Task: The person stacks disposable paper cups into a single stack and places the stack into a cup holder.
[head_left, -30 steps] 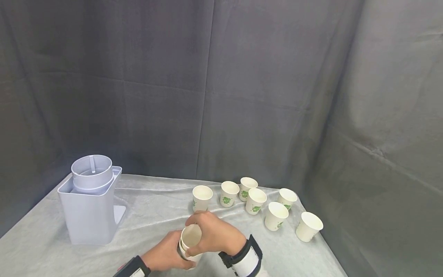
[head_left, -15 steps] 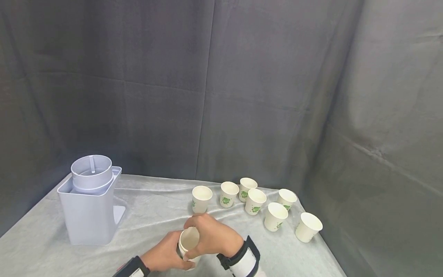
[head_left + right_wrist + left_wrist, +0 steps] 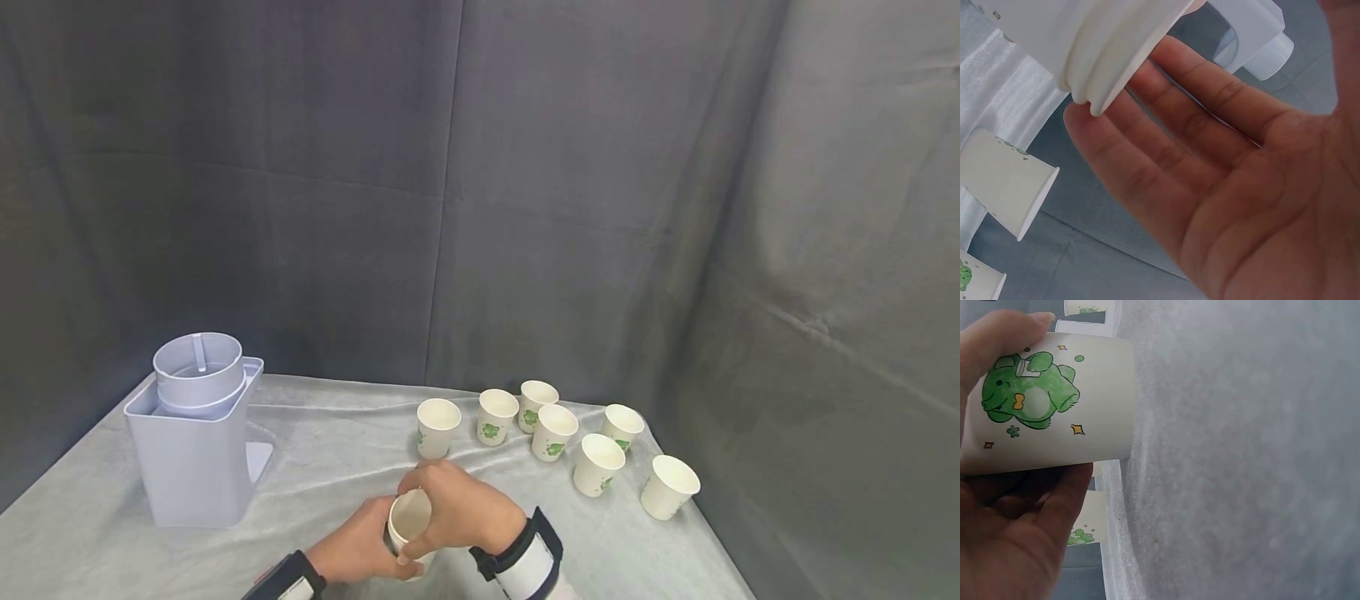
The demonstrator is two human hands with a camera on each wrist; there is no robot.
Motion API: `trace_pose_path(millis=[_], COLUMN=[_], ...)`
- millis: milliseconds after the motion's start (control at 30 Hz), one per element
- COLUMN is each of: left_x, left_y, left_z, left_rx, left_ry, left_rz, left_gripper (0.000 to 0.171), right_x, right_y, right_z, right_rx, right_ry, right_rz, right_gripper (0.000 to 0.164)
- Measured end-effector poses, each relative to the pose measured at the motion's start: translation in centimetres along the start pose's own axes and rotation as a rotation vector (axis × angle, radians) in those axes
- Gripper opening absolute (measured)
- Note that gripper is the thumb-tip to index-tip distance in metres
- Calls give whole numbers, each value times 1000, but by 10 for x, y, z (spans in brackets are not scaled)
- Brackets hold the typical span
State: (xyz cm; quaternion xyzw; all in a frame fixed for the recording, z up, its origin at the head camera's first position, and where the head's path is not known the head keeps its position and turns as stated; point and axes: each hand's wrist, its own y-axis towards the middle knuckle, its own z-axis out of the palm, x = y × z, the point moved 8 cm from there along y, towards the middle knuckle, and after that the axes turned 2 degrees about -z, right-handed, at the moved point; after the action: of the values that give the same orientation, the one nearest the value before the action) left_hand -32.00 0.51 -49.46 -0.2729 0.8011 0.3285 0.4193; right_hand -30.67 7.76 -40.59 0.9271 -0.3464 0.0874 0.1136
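Note:
Both hands hold a nested stack of white paper cups (image 3: 410,515) near the table's front edge. My left hand (image 3: 362,546) grips the stack around its side. In the left wrist view, the outer cup (image 3: 1100,403) carries a green cartoon animal and small stars, with the thumb on one side and fingers on the other. From the right, my right hand (image 3: 467,510) spans the stack's mouth, thumb and fingers at the rim. Close-set rims of the stacked cups (image 3: 1119,53) show in the right wrist view, fingertips against them. The lower part of the stack is partly hidden.
Several single paper cups stand upright behind and right of the hands, the nearest being a cup (image 3: 437,425) just behind the right hand. At left stands a pale square container (image 3: 187,475) with a round vessel (image 3: 198,375) in its top. Grey curtains (image 3: 337,208) surround the table (image 3: 322,450).
The upper cup has sunk deeper into the cup below, so the rims sit closer together. My right hand has shifted slightly left and down with it; the left hand has barely moved.

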Motion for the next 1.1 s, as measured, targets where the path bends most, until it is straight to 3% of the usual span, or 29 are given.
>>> trace_pose_path(millis=[400, 633, 767, 967, 1100], left_x=[0, -1, 0, 3, 5], left_y=[0, 3, 3, 3, 1], left_z=[-5, -2, 0, 1, 0], left_rx=[3, 16, 7, -14, -25], left_ry=[-5, -17, -39, -36, -27], left_rz=[13, 9, -33, -46, -60], left_gripper=[54, 57, 61, 62, 62], right_x=[3, -7, -25, -57, -73], right_y=[5, 2, -2, -7, -4], right_z=[-2, -12, -23, -37, -38], right_rx=[10, -5, -72, -232, -263], right_ry=[3, 96, 106, 141, 91], right_rz=[11, 10, 48, 81, 84], right_gripper=[50, 38, 37, 22, 21])
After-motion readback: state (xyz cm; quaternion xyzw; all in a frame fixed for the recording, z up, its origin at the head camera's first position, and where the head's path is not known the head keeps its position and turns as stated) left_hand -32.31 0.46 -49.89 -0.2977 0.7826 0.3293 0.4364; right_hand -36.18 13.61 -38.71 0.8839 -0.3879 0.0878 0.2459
